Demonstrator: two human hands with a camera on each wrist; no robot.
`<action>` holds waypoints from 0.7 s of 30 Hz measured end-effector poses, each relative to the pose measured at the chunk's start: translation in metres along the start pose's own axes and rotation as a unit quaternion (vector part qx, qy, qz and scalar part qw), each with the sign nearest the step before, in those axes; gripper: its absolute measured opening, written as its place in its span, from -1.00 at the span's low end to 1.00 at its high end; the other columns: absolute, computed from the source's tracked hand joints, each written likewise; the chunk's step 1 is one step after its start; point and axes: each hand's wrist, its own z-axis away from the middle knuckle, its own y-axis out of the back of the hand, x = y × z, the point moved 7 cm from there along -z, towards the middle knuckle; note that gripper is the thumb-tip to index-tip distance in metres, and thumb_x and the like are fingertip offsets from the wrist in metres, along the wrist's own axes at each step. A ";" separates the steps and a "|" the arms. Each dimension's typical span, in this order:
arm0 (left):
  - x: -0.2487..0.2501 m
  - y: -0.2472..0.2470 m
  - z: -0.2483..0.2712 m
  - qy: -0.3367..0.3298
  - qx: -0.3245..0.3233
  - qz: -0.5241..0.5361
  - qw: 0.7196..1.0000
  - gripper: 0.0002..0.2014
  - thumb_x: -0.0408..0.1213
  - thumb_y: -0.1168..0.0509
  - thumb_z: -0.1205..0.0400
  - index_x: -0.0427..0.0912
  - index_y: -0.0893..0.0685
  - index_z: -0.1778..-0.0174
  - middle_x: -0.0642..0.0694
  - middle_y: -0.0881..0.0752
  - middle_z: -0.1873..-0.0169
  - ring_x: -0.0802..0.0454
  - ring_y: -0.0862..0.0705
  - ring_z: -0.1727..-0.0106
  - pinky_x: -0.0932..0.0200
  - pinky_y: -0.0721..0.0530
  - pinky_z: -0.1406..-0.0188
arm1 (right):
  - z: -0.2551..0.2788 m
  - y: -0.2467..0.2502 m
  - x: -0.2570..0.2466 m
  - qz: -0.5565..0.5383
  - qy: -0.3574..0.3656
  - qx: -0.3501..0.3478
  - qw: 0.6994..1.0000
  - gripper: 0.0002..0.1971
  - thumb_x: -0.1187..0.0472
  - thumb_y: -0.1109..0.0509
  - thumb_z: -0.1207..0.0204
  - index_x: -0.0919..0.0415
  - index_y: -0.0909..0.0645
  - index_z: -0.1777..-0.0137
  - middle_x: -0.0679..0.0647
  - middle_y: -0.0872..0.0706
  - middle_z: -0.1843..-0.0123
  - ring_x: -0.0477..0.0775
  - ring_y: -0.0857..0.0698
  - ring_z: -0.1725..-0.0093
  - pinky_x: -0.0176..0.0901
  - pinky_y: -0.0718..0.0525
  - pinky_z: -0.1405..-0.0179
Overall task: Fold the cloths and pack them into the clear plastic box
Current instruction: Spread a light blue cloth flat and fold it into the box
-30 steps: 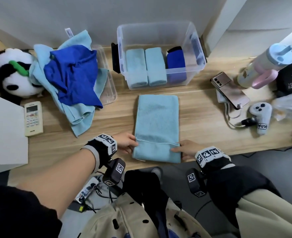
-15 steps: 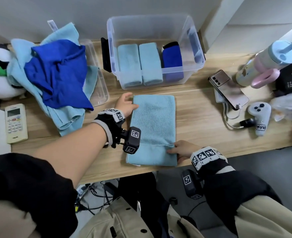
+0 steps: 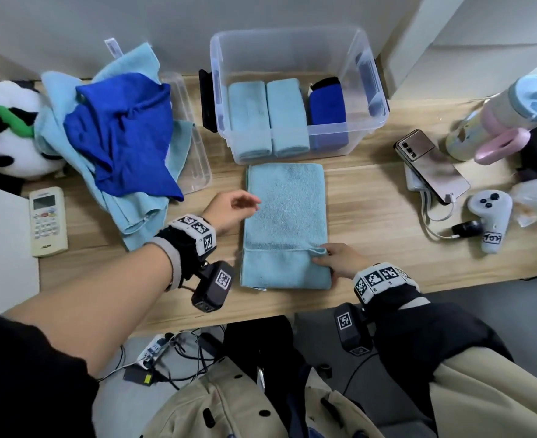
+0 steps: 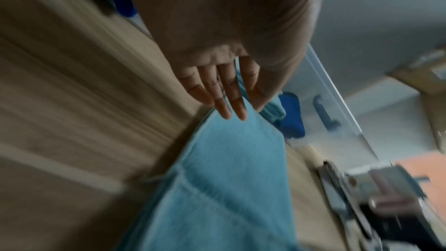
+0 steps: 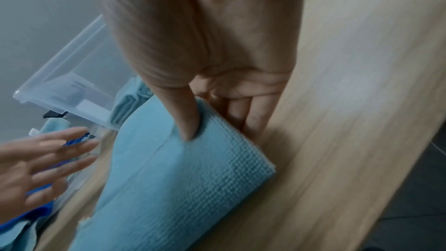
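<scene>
A light blue cloth (image 3: 286, 222), folded into a long strip, lies on a wooden desk (image 3: 371, 216) at the centre, just in front of a clear plastic box (image 3: 292, 42) at 12 o'clock. The right hand (image 3: 336, 259) pinches the cloth's right edge at 5 o'clock, thumb on top, fingers beneath. The left hand (image 3: 229, 210), fingers straight and slightly spread, holding nothing, is at the cloth's left edge at 9 o'clock. The box holds 2 folded light blue cloths (image 3: 268, 115) and 1 dark blue cloth (image 3: 327, 112). Unfolded cloths (image 3: 118, 134) are heaped at 10 o'clock.
</scene>
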 end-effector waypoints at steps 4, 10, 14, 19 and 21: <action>-0.007 -0.026 0.025 -0.019 -0.103 -0.071 0.992 -0.69 -0.45 -0.47 -0.46 -0.34 -0.69 -0.13 -0.02 -0.72 0.10 0.26 -0.66 0.09 0.52 -0.56 0.00 | 0.002 -0.007 -0.012 -0.023 0.037 -0.008 0.999 -0.76 0.41 -0.37 -0.45 0.02 -0.65 0.25 -0.06 -0.66 0.26 -0.01 -0.58 0.09 -0.27 -0.44 0.14; -0.014 -0.059 0.043 0.033 -0.213 -0.119 0.969 -0.54 -0.24 -0.57 -0.36 -0.14 -0.66 -0.18 -0.02 -0.68 0.03 0.16 -0.60 0.01 0.59 -0.51 0.05 | 0.018 -0.013 -0.022 -0.054 0.076 -0.026 0.995 -0.71 0.48 -0.32 -0.45 0.07 -0.65 0.32 -0.10 -0.69 0.35 -0.14 -0.58 0.24 -0.35 -0.45 0.19; -0.030 -0.058 0.050 0.053 -0.239 -0.192 0.950 -0.79 -0.25 -0.52 -0.42 -0.15 -0.66 0.11 0.06 -0.63 0.30 0.35 -0.56 0.33 0.50 -0.44 0.26 | 0.023 -0.006 -0.017 -0.092 0.075 -0.008 0.993 -0.72 0.50 -0.32 -0.46 0.10 -0.61 0.31 0.01 -0.65 0.31 -0.02 -0.58 0.20 -0.28 -0.49 0.17; -0.053 -0.030 0.053 0.068 -0.099 -0.061 0.991 -0.81 -0.48 -0.38 -0.52 -0.07 -0.62 0.23 0.07 -0.66 0.30 0.57 -0.58 0.46 0.64 -0.48 0.25 | 0.024 0.000 0.001 -0.123 0.055 0.021 0.991 -0.82 0.36 -0.41 -0.50 0.17 -0.63 -0.07 0.17 -0.71 0.00 0.12 -0.67 -0.03 -0.03 -0.61 -0.11; -0.057 -0.025 0.056 0.081 -0.046 -0.026 0.995 -0.86 -0.48 -0.34 -0.56 -0.13 -0.61 0.16 0.04 -0.67 0.34 0.48 -0.61 0.46 0.62 -0.49 0.33 | 0.025 0.001 0.005 -0.083 0.057 0.038 0.994 -0.73 0.28 -0.41 -0.52 0.25 -0.61 -0.21 0.19 -0.74 -0.09 0.13 -0.70 -0.09 -0.01 -0.64 -0.20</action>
